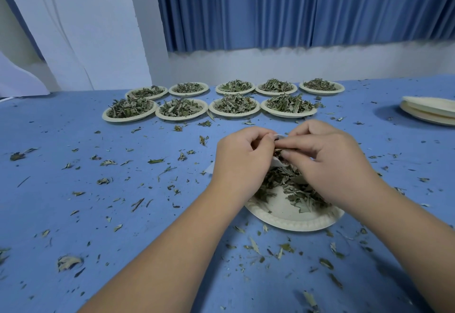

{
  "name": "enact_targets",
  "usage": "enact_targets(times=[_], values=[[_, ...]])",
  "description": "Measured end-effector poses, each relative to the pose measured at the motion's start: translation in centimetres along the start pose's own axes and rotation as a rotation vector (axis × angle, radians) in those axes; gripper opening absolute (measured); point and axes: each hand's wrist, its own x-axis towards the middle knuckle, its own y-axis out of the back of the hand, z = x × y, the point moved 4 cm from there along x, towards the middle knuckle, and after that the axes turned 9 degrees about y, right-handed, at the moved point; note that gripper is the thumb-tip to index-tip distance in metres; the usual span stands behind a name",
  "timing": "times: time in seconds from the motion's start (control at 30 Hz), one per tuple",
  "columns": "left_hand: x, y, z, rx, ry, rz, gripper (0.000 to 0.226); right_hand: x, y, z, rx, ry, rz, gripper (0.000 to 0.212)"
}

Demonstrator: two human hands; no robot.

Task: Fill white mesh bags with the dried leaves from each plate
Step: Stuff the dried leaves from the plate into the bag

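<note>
White mesh bag [279, 163], mostly hidden, is held mouth-up over the plate [290, 220] on the counter [123, 214]; left hand [242, 155] grips its rim, right hand [325, 157] pinches dried leaves [277, 151] at its mouth.

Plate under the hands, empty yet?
Not empty: dried leaves cover the far part of the plate; its near part is bare.

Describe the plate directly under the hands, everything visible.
The near plate is round, off-white, paper-like, with an embossed rim. It lies flat on the blue table. Its near half is bare; dried leaves pile on the far half. The left hand and right hand work a white mesh bag above its far edge, hiding it; contact with the plate cannot be told.
</note>
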Motion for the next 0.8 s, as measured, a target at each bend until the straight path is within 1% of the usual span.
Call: enact_targets(times=[0.17,0.37,0.47,0.63,0.7,0.8], values=[[0.0,-0.2,0.0,0.005,-0.011,-0.019,0.018,0.1,0.1,-0.4,-0.067,0.007,0.069,0.012],[-0.1,-0.3,0.0,0.029,-0.036,-0.033,0.019,0.2,0.1,-0.6,-0.065,0.028,0.103,0.011],[0.0,-0.2,0.0,0.013,-0.027,-0.008,0.018,0.2,0.2,-0.3,0.02,-0.006,0.102,0.012],[-0.1,-0.1,0.1,-0.007,-0.001,0.009,0.017,0.2,0.2,-0.1,0.113,0.008,0.003,0.018],[-0.1,-0.1,0.2,-0.016,0.013,-0.002,0.017,0.2,0.2,0.1,0.164,-0.04,0.007,0.021],[-0.2,-0.2,0.2,-0.024,-0.004,-0.029,0.019,0.2,-0.1,0.5,0.249,-0.155,0.063,0.02]])
